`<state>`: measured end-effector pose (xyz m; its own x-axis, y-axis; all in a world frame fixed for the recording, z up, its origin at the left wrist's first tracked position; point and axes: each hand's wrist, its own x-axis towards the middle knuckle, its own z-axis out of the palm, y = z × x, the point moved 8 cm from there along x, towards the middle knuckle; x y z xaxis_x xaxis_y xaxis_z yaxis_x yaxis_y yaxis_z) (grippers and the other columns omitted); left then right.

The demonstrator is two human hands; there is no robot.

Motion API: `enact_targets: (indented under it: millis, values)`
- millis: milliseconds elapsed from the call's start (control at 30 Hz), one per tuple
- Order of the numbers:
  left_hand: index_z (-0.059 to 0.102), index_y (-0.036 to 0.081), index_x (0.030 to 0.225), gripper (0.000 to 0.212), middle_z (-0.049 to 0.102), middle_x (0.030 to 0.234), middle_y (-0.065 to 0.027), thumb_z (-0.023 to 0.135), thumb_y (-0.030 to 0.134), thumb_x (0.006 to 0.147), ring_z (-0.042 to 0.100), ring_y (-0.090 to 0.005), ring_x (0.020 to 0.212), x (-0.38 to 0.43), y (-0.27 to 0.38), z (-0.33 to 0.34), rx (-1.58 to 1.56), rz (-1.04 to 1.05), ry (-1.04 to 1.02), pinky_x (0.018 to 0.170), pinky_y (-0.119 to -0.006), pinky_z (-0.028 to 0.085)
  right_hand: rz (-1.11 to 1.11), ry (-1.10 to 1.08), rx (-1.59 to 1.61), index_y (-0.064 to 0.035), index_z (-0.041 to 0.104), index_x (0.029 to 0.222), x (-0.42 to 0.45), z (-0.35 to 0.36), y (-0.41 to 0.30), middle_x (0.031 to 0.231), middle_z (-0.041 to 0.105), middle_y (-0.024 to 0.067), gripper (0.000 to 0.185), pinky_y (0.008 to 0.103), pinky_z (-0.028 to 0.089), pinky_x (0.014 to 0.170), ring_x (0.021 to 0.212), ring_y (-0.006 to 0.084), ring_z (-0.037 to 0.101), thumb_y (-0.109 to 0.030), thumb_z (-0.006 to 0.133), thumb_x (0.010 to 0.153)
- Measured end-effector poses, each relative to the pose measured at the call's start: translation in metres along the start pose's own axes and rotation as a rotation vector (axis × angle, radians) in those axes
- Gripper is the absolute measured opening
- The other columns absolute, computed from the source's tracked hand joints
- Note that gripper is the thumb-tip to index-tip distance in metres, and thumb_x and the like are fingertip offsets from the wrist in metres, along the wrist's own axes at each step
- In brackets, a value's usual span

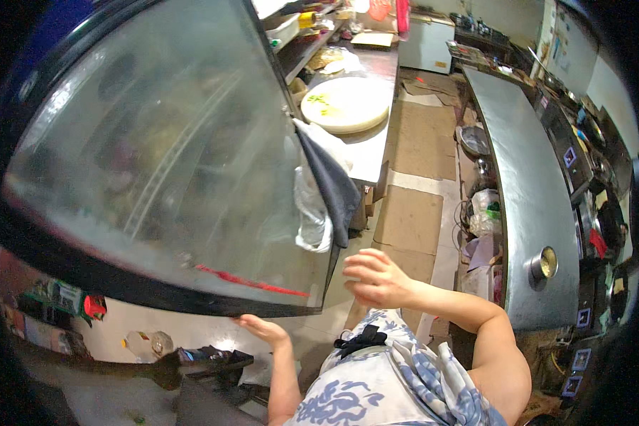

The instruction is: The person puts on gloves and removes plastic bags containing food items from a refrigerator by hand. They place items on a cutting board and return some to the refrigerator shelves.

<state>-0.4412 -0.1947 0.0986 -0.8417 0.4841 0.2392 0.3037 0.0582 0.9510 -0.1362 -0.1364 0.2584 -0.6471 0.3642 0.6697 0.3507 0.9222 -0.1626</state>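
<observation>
A large fogged glass door (191, 160) in a black frame fills the left of the view; it looks like a display refrigerator's door. My left hand (266, 329) meets the frame's near lower edge, and that edge partly hides its fingers. Just right of the frame's corner, my right hand (375, 278) hovers with loosely bent fingers and nothing visible in it. A dark cloth (333, 183) hangs at the door's right edge, beside a clear plastic bag (313, 213). A red strip (250, 282) shows along the lower part of the glass.
Beyond the door, a round white board (346, 104) with green bits lies on a counter (371, 160). Flattened cardboard (410, 218) covers the aisle floor. To the right runs a long metal worktop (532, 175) bearing a small metal pot (544, 263). A plastic jug (138, 345) stands lower left.
</observation>
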Motion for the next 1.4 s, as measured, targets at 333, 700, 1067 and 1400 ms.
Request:
enact_targets:
  millis: [333,700,1067,1400]
  values:
    - [0.013,-0.011,0.141,0.063,0.016,0.146,-0.0308,0.028,0.035,0.101,0.02,-0.0401,0.136,0.059,0.072,0.029,0.593,0.272,0.675,0.112,-0.045,0.016,0.605,0.017,-0.285,-0.0061,0.059,0.067,-0.146,-0.112,0.203,0.095,0.061,0.005,0.017,0.0435,0.039,0.089,0.103,0.0268,0.054,-0.016,0.073,0.07]
    - [0.064,-0.002,0.099,0.015,0.064,0.094,-0.0099,0.058,0.006,0.088,0.061,-0.017,0.082,-0.056,0.156,0.475,-0.194,0.148,-0.64,0.074,-0.028,0.049,0.788,-0.071,0.2,-0.005,0.063,0.092,-0.115,-0.07,0.428,0.071,0.063,0.0094,0.014,0.037,0.048,0.065,0.067,0.0278,0.059,-0.008,0.065,0.079]
    - [0.047,0.022,0.133,0.05,0.06,0.094,-0.0235,0.058,0.033,0.086,0.058,-0.0392,0.092,0.07,0.103,0.822,0.519,0.14,-0.733,0.081,-0.045,0.047,0.739,-0.359,0.305,-0.0038,0.063,0.099,-0.04,-0.004,0.606,0.084,0.065,0.0151,0.021,0.0391,0.051,0.071,0.08,0.0307,0.063,-0.005,0.058,0.079]
    - [0.067,0.006,0.085,0.012,0.061,0.086,-0.0096,0.065,0.002,0.074,0.058,-0.0298,0.085,0.087,0.106,0.841,0.326,0.494,-0.65,0.078,-0.038,0.047,0.576,-0.435,0.072,-0.0205,0.073,0.092,0.062,0.117,0.816,0.137,0.04,0.016,0.023,0.0441,0.041,0.097,0.119,0.0374,0.043,-0.011,0.065,0.073]
